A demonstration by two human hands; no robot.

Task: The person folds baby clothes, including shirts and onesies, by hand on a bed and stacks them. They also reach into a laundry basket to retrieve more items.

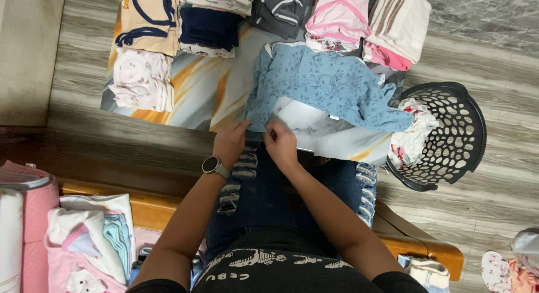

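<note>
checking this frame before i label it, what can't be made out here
Head view only:
- Near edge of the blue garment: the left hand and right hand cover it, so the grip of the fingers is unclear.
- Inside of the black basket: white floral clothes and its wall hide the bottom.
- Folded piles at the top, such as the pink pile: cut off by the frame edge.
- Pink items at left: cut off.
</note>
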